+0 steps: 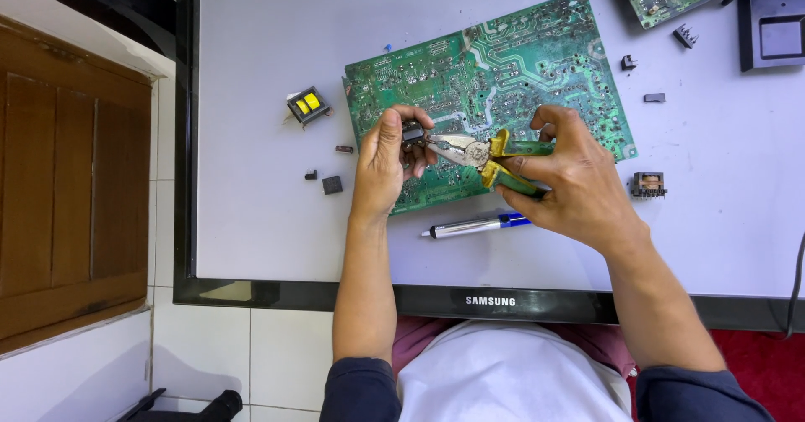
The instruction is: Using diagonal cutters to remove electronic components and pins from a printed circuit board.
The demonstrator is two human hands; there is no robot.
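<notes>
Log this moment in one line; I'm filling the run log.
left hand: holds part | right hand: grips pliers, jaws at part | under: board

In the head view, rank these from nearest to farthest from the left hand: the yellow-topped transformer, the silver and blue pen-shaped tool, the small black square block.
From the left hand:
1. Black square block, just to its left.
2. Pen-shaped tool, below and right, near the front edge.
3. Yellow-topped transformer, up and left, beside the board's corner.

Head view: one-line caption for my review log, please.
Left hand pinches a small dark component gripped by green-handled pliers in the right hand, above a green circuit board on a white panel.
</notes>
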